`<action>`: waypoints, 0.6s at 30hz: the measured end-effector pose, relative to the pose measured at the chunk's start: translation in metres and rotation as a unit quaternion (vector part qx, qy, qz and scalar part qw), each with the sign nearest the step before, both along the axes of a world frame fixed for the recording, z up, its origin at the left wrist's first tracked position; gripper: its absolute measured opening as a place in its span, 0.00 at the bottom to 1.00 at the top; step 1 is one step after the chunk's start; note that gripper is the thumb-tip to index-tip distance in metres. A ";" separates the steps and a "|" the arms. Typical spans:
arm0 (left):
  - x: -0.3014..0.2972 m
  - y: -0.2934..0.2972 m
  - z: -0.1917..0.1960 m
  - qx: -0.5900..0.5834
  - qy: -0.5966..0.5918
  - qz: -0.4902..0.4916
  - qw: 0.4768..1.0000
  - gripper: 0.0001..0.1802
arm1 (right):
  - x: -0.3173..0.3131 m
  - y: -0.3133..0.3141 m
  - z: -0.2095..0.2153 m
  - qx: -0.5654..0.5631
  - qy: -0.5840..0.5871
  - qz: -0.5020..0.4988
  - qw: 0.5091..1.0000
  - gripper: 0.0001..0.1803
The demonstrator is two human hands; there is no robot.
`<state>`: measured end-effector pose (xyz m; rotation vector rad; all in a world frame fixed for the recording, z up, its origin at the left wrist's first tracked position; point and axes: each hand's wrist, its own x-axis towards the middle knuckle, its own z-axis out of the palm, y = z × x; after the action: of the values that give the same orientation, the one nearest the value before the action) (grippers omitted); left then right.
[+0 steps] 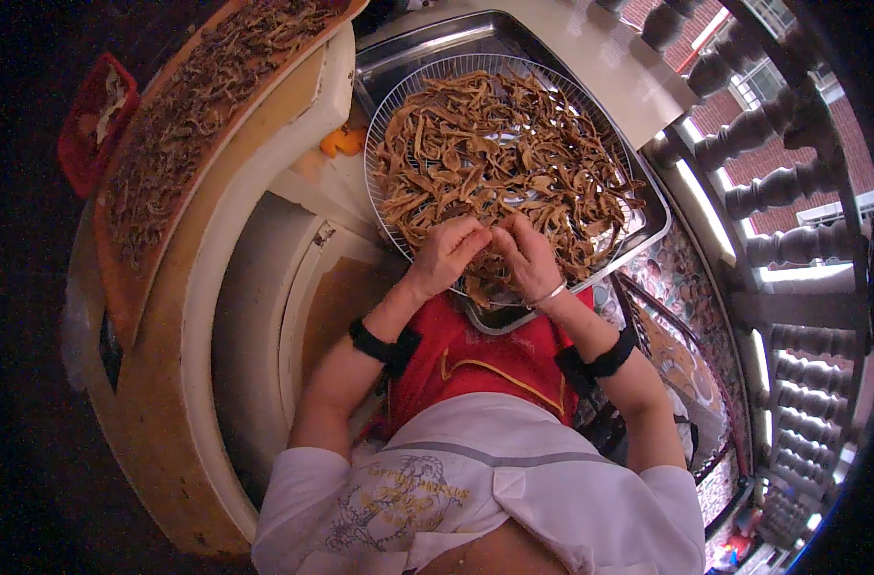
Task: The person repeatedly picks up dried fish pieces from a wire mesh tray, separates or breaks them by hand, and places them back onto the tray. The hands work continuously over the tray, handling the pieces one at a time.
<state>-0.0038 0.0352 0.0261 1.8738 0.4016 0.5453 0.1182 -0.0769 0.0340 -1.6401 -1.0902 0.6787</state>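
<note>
Brown, shrivelled dried strips (pixel 437 139) cover a round wire rack (pixel 371 182). The rack rests on a rectangular metal tray (pixel 456 40) in front of me. Over the rack's near edge, my left hand (pixel 447 254) and my right hand (pixel 528 261) meet with fingertips pinched together. Whatever lies between the fingers is too small and too covered to make out. More strips lie just beneath and around both hands. A thin light bangle (pixel 550 294) circles my right wrist, and each forearm wears a black band.
On the left, an orange-brown board (pixel 121 297) holds many thin dried pieces on a curved cream piece of furniture (pixel 202 240). Beside it is a red basket (pixel 70 158). An orange object (pixel 343 143) lies left of the rack. A baluster railing (pixel 782 196) runs along the right.
</note>
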 end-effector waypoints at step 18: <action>0.008 -0.006 -0.004 0.064 -0.033 0.039 0.997 0.08 | 0.002 -0.002 -0.004 -0.028 0.315 -0.051 0.947 0.26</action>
<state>0.0043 0.0290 0.0218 1.9630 0.4059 0.6985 0.1206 -0.0788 0.0298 -1.3649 -0.5218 1.0774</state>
